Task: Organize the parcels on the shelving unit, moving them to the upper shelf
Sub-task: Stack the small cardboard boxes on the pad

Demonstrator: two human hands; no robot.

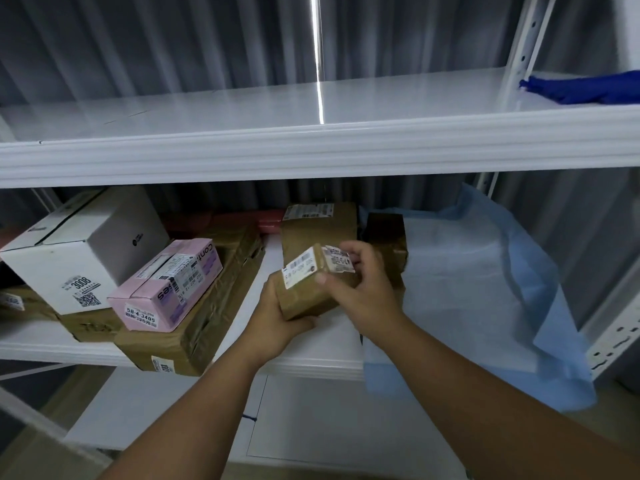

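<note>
A small brown taped parcel [308, 287] with white labels is held in front of the middle shelf. My left hand [277, 323] grips its lower left corner from below. My right hand [363, 289] grips its right side, thumb on the front face. Behind it stands a taller brown parcel [318, 226] and a dark brown one [388, 237]. To the left lie a pink box [166, 285] on a large flat brown parcel [194, 327], and a white box [83, 251]. The white upper shelf [242, 109] is bare in the middle.
A blue glove or cloth [585, 90] lies on the upper shelf at far right. Light blue and white plastic bags [485, 289] fill the right of the middle shelf. A white upright post [526, 39] stands at the right. A red item [270, 220] lies at the back.
</note>
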